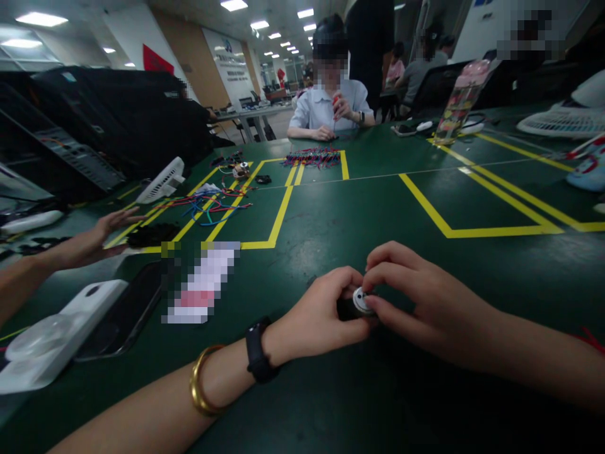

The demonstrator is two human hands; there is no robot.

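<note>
Near the front of the green table, my left hand [326, 312] curls its fingers and thumb around a small round silver part [362, 301]. Its pale end face, marked with small dark holes, points up; the lower body is mostly hidden by my hands. My right hand [406, 293] comes in from the right, thumb and fingertips pinching at the rim of the same part. A black band and a gold bangle circle my left wrist.
Another person's hand [116, 224] reaches in at left, by a dark bundle [154, 234]. Loose wires [212, 205] lie beyond a blurred paper [203, 287]. A phone [123, 312] and white device [61, 334] sit left. Across the table [378, 208], a seated person [326, 107] works by wired parts [314, 157].
</note>
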